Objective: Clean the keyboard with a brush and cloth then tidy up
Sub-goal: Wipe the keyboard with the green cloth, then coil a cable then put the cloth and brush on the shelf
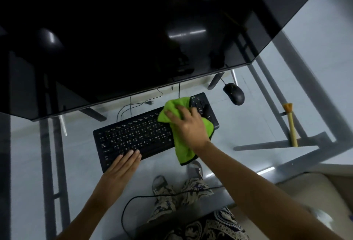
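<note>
Green cloth (172, 113) is pressed onto the right part of the black keyboard (133, 134) by the right hand (188, 125); its lower tail hangs off the near edge, below the wrist.

Risks, as I judge them: the loose tail could snag a keycap or drag across the glass desk (324, 68) if the wipe goes wide. The keyboard sits askew on smooth glass, so a hard push away from the palm could slide it toward the cables (133, 104) behind. The mouse (234, 93) lies up and right of the wiping hand, near enough to get knocked on a long stroke.

Grip: right hand is flat, fingers (172, 114) spread and lying on the cloth, palm down. It is pressing, not pinching. Left hand (122, 165) also lies flat, fingers together, bracing the keyboard's near-left corner and holding nothing.

Brush (291, 123) lies well off to the right of the wiping hand, untouched on the desk.
</note>
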Motion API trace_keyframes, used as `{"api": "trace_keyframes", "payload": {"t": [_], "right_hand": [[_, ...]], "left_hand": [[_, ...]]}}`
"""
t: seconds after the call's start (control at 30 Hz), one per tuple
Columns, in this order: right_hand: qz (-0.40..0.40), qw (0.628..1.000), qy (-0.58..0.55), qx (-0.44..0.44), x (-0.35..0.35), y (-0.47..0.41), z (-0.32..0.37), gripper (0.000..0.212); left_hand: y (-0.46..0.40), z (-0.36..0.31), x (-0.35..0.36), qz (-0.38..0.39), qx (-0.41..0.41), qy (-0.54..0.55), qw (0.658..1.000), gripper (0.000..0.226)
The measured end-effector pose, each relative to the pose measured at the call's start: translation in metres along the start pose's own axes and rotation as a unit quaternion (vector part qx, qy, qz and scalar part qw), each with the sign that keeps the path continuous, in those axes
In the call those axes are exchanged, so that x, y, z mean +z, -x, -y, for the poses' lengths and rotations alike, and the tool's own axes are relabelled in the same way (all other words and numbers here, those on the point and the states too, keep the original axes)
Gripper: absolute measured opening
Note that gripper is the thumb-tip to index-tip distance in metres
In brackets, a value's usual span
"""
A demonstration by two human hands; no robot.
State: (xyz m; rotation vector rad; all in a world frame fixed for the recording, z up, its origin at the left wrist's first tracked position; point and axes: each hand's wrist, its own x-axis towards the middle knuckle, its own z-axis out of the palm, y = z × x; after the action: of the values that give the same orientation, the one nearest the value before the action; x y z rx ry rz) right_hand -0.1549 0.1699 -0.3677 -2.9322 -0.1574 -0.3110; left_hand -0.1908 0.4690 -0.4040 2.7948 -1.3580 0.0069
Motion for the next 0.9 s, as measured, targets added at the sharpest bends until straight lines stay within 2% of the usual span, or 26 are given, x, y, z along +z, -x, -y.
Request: {"api": "trace_keyframes", "payload": {"t": [0.13,0.2,0.3,0.47,0.57,0.7,0.8,0.9], "right_hand": [[-0.006,0.993,0.027,0.116,-0.030,0.017,-0.074,0.068],[-0.006,0.989,0.035,0.144,-0.049,0.035,-0.106,0.070],[-0.014,0.979,0.034,0.198,-0.075,0.070,-0.147,0.060],[-0.020,0.952,0.033,0.303,-0.083,0.124,-0.194,0.048],[-0.006,0.942,0.016,0.334,-0.080,0.133,-0.201,0.042],[0.001,0.933,-0.017,0.358,-0.073,0.141,-0.199,0.056],[0.039,0.933,-0.003,0.357,-0.062,0.153,-0.200,0.055],[0.070,0.930,-0.010,0.362,-0.058,0.158,-0.208,0.055]], "left_hand": [[0.002,-0.005,-0.001,0.017,-0.018,0.009,1.000,0.081],[-0.013,-0.017,-0.009,0.020,-0.030,0.026,0.999,0.072],[-0.061,-0.047,-0.020,0.007,-0.037,0.045,0.998,0.046],[-0.164,-0.108,-0.032,-0.023,-0.011,0.069,0.997,0.044],[-0.209,-0.143,-0.032,-0.012,0.006,0.072,0.997,0.046],[-0.255,-0.204,-0.029,0.024,0.077,0.091,0.993,0.055],[-0.276,-0.242,-0.024,0.062,0.141,0.078,0.985,0.054],[-0.284,-0.255,-0.015,0.101,0.169,0.053,0.979,0.054]]}}
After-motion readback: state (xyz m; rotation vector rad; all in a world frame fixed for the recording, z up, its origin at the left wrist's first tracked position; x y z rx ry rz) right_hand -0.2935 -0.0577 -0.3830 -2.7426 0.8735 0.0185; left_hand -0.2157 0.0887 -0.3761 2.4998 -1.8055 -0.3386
